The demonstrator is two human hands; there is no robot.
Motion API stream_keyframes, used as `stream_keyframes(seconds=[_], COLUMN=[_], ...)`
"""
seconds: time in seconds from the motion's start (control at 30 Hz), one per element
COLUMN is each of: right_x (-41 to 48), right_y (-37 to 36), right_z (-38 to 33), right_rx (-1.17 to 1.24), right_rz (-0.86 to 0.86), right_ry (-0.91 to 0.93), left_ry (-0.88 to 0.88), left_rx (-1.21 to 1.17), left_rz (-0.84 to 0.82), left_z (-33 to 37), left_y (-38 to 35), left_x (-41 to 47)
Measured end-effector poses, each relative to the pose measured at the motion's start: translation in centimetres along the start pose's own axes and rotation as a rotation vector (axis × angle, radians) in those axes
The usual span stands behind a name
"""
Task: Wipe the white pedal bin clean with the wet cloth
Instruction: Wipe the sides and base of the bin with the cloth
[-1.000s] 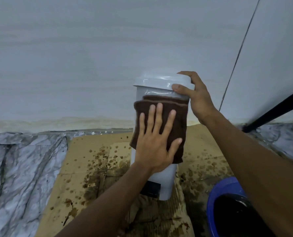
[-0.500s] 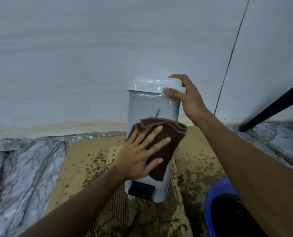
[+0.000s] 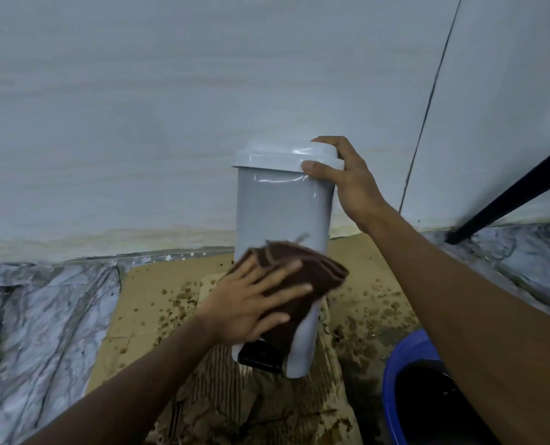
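Observation:
The white pedal bin [image 3: 283,207] stands upright on stained cardboard in front of the wall, lid closed, its black pedal [image 3: 261,359] at the bottom front. My left hand [image 3: 251,300] presses a folded brown cloth [image 3: 312,277] flat against the lower front of the bin, fingers spread over it. My right hand [image 3: 347,178] grips the right edge of the lid, thumb on the front rim. The cloth hides the bin's lower front.
Wet, spotted cardboard [image 3: 158,300] covers the floor under the bin. A blue bucket [image 3: 402,364] with dark water sits at the lower right. Marble-patterned sheeting [image 3: 42,316] lies to the left. A black bar [image 3: 508,194] slants at the right.
My left hand has slid the cloth down the bin's front from just under the lid to the lower part. My right hand has stayed on the lid.

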State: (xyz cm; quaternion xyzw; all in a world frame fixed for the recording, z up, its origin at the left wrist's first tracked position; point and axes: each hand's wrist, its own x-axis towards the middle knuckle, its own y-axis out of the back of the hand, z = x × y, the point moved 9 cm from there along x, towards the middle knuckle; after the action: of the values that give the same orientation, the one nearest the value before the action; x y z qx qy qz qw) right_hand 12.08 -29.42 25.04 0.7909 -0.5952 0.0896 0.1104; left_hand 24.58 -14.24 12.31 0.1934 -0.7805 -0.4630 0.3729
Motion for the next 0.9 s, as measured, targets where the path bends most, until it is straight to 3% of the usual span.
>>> stream_keyframes(seconds=[0.23,0.4,0.53,0.67,0.8,0.9], right_x=[-0.1,-0.4,-1.0,-1.8,-2.7,-3.5], right_y=[-0.1,0.9,1.1,0.9,0.1,-0.5], right_z=[0.0,0.2,0.1,-0.1,-0.5,-0.7], right_rx=[-0.001,-0.017,-0.001,0.017,0.041,0.048], right_rz=[0.01,0.002,0.0,-0.02,-0.035,-0.059], right_ry=[0.025,0.061,0.078,0.072,0.082,0.095], left_ry=[0.712,0.873,1.2,1.361,1.646,1.665], left_rx=[-0.237,-0.3,-0.623,-0.823,-1.213,-1.151], left_rz=[0.318,0.445,0.513,0.505,0.556,0.594], left_z=[-4.4,-3.9,-4.8,-3.7,-2.4,-2.6], left_y=[3.1,3.5,2.1,-0.2,-3.5,-1.8], left_x=[3.4,4.0,1.3,-2.3,-5.5,-4.8])
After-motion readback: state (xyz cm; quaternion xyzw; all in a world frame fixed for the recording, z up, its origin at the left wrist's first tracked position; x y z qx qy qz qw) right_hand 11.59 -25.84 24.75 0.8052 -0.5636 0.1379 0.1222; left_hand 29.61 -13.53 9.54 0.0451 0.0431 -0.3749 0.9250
